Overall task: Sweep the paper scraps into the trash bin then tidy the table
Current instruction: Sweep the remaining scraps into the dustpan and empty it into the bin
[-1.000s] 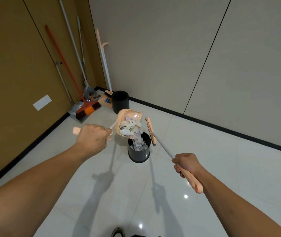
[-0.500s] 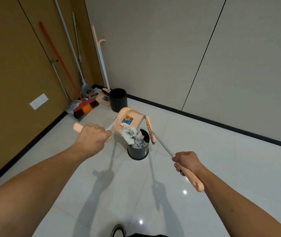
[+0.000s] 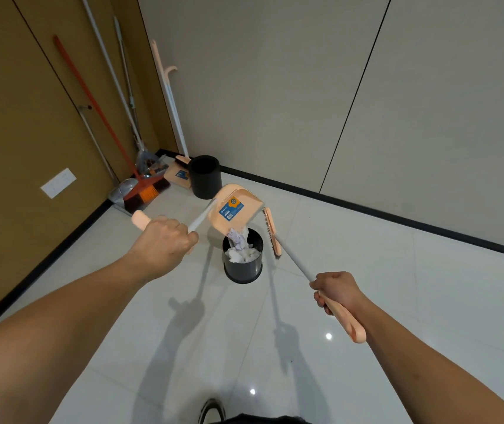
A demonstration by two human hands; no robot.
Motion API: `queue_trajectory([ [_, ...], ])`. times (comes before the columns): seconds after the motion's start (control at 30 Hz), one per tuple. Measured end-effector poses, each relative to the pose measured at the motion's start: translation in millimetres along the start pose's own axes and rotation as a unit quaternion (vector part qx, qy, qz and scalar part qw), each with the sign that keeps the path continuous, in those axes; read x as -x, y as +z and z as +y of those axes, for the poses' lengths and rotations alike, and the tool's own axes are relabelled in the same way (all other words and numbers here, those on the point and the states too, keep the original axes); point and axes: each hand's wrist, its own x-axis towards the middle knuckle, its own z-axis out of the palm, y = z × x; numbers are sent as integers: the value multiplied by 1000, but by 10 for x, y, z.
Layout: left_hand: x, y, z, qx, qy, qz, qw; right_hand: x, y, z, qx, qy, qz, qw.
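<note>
The paper scraps [image 3: 240,244] slide from the upended peach dustpan [image 3: 235,209] into the black trash bin [image 3: 242,264], which stands on the floor tiles out from the corner. The left hand [image 3: 163,243] wraps its fingers round the dustpan handle; the right hand [image 3: 335,292] grips the brush [image 3: 272,232] beside the bin's rim. This looks like the emptying step; next, probably shake the pan clear.

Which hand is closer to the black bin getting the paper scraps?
Left, slightly. The left hand grips the dustpan handle just left of the bin. The right hand holds the brush handle, lower right of it.
</note>
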Motion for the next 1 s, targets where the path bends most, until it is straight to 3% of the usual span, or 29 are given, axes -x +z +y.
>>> queue_trajectory([
  [0.23,18,-27,-28,-2,5,5,1000,29,-4,-4,2,-3,-3,1000],
  [0.4,83,-22,-48,40,-69,32,996,56,-18,29,-5,-3,6,1000],
  [0.67,350,31,-63,93,-150,-5,984,66,-53,204,-9,20,41,999],
  [0.9,603,249,-40,179,-287,-31,941,-29,3,534,-39,69,90,993],
  [1.0,695,437,34,185,-297,-56,935,-95,-3,783,-63,99,109,987],
])
